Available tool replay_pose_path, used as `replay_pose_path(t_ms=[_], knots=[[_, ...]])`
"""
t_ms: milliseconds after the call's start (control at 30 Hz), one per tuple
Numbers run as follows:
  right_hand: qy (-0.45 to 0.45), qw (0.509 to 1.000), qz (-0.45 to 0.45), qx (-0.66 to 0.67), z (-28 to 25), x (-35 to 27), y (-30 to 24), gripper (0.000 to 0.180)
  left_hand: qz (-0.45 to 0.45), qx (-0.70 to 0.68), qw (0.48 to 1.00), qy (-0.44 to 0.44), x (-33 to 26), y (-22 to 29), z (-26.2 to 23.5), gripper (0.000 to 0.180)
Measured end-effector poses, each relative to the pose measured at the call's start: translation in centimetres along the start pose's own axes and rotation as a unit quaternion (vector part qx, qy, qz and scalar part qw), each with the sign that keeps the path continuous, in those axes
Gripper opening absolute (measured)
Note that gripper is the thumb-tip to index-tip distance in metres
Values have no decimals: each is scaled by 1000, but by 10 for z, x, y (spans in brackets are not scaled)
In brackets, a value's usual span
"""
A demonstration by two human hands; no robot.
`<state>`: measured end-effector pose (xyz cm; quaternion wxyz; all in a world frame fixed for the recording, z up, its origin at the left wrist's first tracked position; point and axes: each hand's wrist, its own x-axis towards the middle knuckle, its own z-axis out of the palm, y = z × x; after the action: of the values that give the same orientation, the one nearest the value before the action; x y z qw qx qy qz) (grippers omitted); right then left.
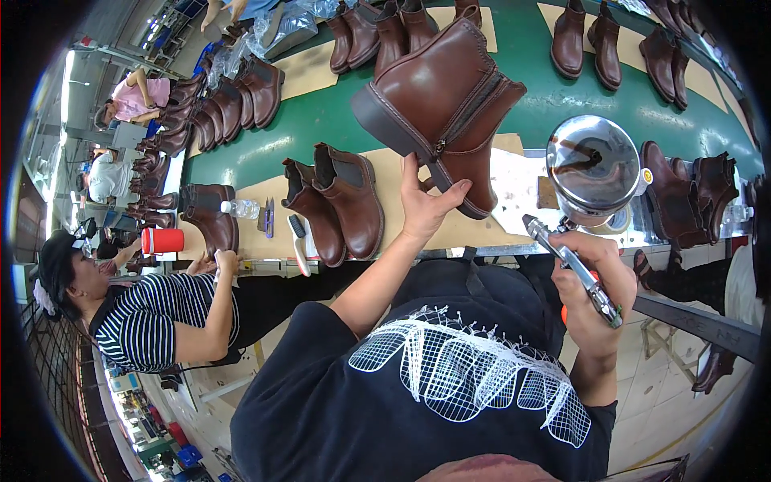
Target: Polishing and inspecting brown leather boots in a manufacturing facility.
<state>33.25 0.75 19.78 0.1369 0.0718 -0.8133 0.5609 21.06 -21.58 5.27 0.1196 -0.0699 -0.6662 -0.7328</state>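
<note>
My left hand [430, 205] grips a brown leather ankle boot [434, 92] around the heel area of its sole and holds it tilted above the bench. The boot's side zip, with its metal pull, is turned toward me, and the toe points left. In my right hand [598, 285] is a spray gun [574, 261], its shiny metal cup [593, 153] just beyond the fingers. The gun's nozzle end points toward the boot, apart from it. My right fingers wrap round the gun body; its trigger is hard to make out.
A pair of brown boots [349, 201] stands on cardboard left of my left hand, beside a brush [299, 245], small tools [268, 217] and a clear bottle [241, 209]. A person in stripes [165, 325] handles another boot further left. More boots [687, 193] stand at right and along the green bench [498, 96].
</note>
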Motion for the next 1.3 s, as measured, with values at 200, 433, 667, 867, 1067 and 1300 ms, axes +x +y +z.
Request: replay_pose_path(t_ms=[200,433,667,867,1067,1300], knots=[[-18,997,20,72,-5,-6,-3,33,-54,-47,997,-10,-9,-4,0,81],[19,985,41,166,-18,-18,20,30,-301,-311,901,6,-12,-35,-30,62],[40,978,68,193,-47,-6,40,23,-366,-386,845,-56,22,-35,-9,63],[97,970,133,182,-63,2,59,39,-400,-378,830,-92,86,-70,33,65],[116,956,180,203,-61,26,85,36,-392,-477,762,-198,252,-93,127,67],[75,963,192,173,-46,54,108,52,-435,-275,855,-61,327,-243,163,58]])
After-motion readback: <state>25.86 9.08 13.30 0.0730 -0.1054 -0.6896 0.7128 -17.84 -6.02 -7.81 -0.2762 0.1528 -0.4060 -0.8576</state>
